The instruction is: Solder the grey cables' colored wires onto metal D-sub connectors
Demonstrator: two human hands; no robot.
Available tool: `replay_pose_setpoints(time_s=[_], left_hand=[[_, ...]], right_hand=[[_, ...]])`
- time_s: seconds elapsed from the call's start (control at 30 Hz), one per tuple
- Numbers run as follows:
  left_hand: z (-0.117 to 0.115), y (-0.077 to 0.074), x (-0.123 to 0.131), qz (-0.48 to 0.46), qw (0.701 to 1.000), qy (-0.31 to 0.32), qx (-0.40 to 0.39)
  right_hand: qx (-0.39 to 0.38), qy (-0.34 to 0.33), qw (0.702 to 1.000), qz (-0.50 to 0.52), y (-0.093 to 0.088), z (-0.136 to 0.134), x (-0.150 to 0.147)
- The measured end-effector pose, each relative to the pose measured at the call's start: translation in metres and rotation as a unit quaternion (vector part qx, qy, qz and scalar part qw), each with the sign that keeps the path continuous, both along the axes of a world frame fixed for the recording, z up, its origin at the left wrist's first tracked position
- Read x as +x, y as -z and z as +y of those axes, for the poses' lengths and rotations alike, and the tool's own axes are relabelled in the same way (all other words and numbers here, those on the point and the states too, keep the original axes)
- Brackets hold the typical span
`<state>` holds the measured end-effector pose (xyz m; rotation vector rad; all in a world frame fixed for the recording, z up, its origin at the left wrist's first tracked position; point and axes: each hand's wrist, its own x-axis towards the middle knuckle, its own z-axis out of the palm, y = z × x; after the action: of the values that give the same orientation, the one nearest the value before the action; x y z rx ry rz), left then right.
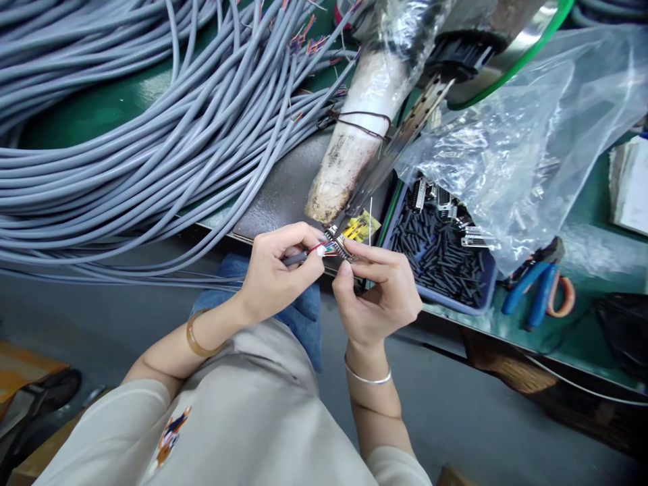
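My left hand [283, 270] pinches the end of a grey cable [295, 259], whose thin coloured wires [327, 248] fan out toward a connector. Close beside it, my right hand [377, 287] has thumb and fingers closed on that small metal multi-pin connector [340, 244]. Just above the connector is the tip of a soldering iron [349, 212], slanting down from the upper right. A stained white extraction tube [349, 135], bound with dark wire, ends right behind my fingers. Whether the wires touch the pins is too small to tell.
Bundles of grey cables [126, 169] cover the bench's left side. A blue tray [486, 297] holds short black sleeves [430, 250] and several metal connectors. Above it lies a clear plastic bag [511, 148]. Blue-handled pliers [539, 290] and orange-handled scissors [563, 300] lie to the right.
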<state>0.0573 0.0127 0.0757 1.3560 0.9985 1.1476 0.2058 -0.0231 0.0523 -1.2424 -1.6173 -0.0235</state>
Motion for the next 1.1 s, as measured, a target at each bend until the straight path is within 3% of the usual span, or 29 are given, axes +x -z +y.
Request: replay_pose_setpoints(time_s=[0.5, 0.9, 1.0, 1.1], left_hand=[[0.0026, -0.0050, 0.0013, 0.011, 1.000, -0.019, 0.018], [0.0033, -0.0041, -0.0004, -0.012, 0.999, 0.002, -0.040], [0.0023, -0.0037, -0.0030, -0.025, 0.998, 0.011, -0.049], [0.0014, -0.0020, -0.0061, -0.052, 0.995, 0.036, -0.080]], right_hand=[[0.008, 0.024, 0.999, -0.022, -0.0083, 0.0031, -0.0049], [0.049, 0.009, 0.995, -0.089, -0.0032, -0.0022, -0.0005], [0.033, 0.014, 0.998, -0.044, -0.0037, -0.0038, -0.0018], [-0.041, -0.009, 0.996, 0.077, -0.0051, -0.0049, -0.0037]])
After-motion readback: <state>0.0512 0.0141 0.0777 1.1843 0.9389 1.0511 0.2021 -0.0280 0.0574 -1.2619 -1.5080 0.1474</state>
